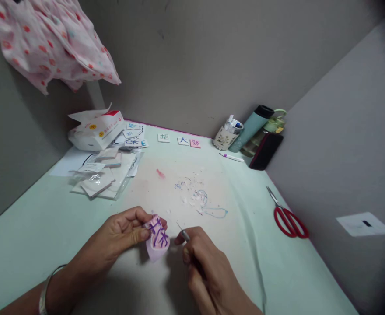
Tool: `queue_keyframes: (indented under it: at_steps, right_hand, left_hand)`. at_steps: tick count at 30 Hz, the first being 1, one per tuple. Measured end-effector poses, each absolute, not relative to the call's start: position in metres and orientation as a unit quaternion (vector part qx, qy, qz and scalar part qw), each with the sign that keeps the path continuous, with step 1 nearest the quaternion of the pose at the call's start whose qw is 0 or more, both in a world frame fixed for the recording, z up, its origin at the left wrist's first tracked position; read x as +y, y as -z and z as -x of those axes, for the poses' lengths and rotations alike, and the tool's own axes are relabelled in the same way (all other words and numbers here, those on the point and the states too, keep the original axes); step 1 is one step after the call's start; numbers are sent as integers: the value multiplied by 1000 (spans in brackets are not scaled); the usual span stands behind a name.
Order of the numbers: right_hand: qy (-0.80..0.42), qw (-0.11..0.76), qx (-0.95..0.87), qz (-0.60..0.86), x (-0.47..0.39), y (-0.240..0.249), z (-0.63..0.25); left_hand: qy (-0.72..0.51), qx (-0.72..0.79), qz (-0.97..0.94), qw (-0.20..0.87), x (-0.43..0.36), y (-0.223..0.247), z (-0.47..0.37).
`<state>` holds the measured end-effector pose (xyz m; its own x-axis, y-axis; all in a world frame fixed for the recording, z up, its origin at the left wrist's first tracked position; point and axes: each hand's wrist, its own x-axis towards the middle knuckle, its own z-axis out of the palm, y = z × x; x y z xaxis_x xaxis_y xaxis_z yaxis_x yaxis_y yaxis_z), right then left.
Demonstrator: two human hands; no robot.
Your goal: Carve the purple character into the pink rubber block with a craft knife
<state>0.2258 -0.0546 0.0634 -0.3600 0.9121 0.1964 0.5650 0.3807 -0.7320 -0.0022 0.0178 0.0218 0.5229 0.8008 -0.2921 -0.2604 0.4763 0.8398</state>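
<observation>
Inspecting nearest first, with the clock centred on the held piece: the bare left hand [113,236], at nine o'clock, is closed, thumb and fingers clamped on the small, flat pink-and-lilac piece with purple strokes [159,234]. The piece is in front of the person, apparently raised off the table, its pointed lower end free. At four o'clock, the bare right hand [208,267] is closed around the slim, silver-coloured metal tool with a fine tip [185,236]; the tip stands near the piece, apart from it. Principal hazard, in my judgement: a slip towards the left fingertips, caused by one-handed support and a narrow edge. Secondary hazard: the piece bending or tearing if pressed at its free end. At one o'clock, the loose pale shavings [192,199] could scatter or cling if a sleeve or palm sweeps them. At three o'clock, well apart, the red-handled metal scissors [289,223] lie near the right wall; a wide elbow movement could knock them. Between ten and eleven, the clear plastic packet of pale flat blocks [107,177] is stacked unevenly and could slide if nudged. Farther out, towards two, the slim white-and-purple marker [232,157] could roll if bumped.
</observation>
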Motion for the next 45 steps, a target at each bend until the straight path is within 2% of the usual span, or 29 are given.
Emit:
queue_keyframes:
  at_steps: [6,14,25,45]
  right_hand:
    - [-305,284,-749,516,-55,-56,-224]
    - [-279,348,-741,502,-52,-49,-221]
    - [-287,380,-737,479,-53,-48,-217]
    - [-269,392,-734,485,-54,-46,-218]
  left_hand:
    - [-357,316,-365,800,17,-17,1]
    - [-353,325,-360,800,19,-19,0]
    - [-352,303,-377,801,19,-20,1]
    - [-349,276,-361,820,17,-16,0]
